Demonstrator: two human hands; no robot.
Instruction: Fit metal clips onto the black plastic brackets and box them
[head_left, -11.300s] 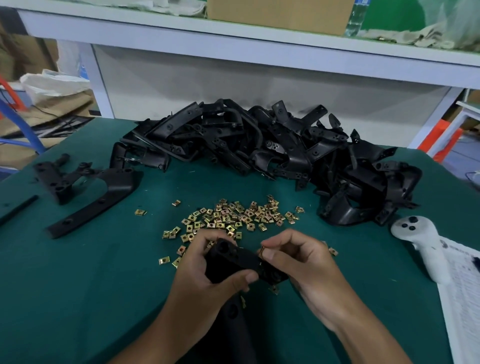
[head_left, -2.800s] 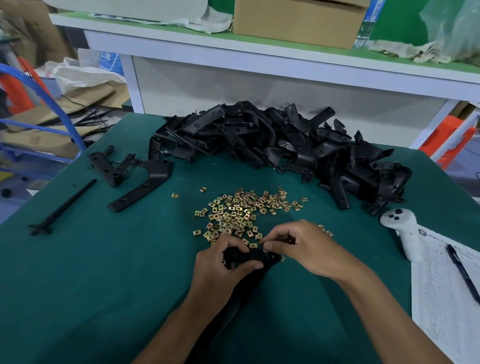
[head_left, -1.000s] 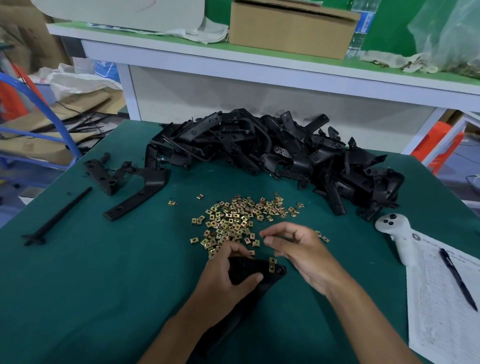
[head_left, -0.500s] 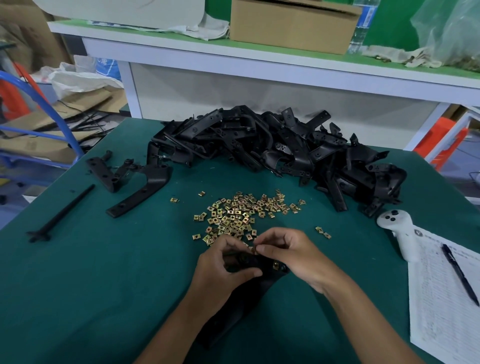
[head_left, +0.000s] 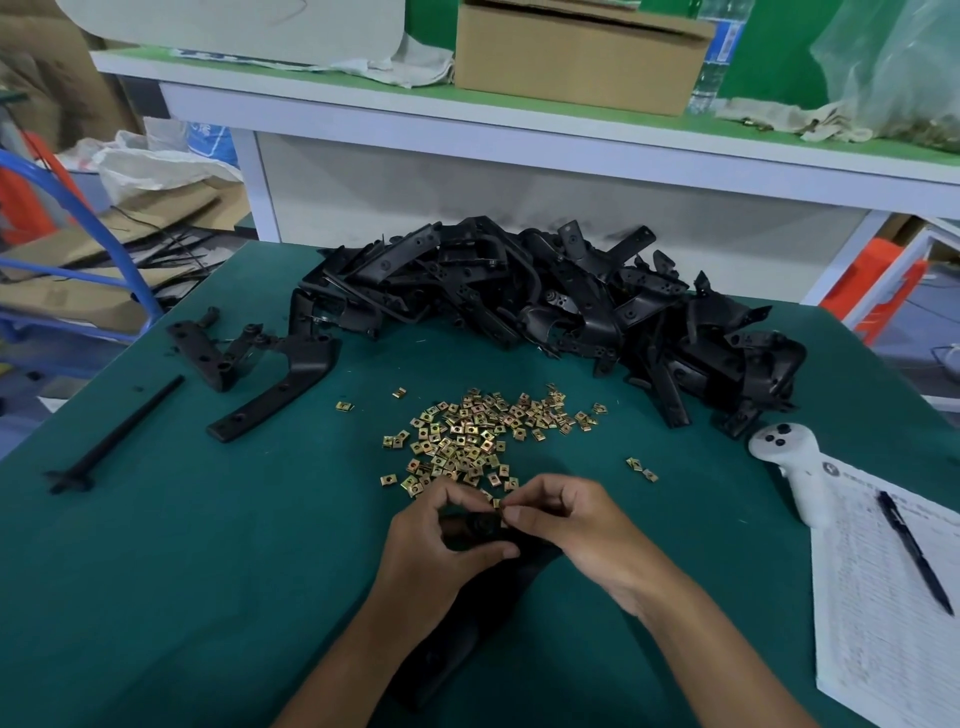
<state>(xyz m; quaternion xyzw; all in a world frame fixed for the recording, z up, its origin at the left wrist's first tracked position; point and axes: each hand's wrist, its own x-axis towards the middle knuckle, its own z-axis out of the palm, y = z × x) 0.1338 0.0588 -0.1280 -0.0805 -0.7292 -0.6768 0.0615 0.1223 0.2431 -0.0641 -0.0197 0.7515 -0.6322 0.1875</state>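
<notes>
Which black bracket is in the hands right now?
The bracket lying nearest the person. The left hand grips its top end and the right hand pinches a clip there. All other brackets, like the pile, lie untouched.

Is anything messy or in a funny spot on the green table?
A bit. Two gold clips lie apart from the main clip pile, strayed toward the white controller. The black brackets sit in a tangled heap, not stacked. Nothing looks broken, and the hands work on one bracket.
</notes>
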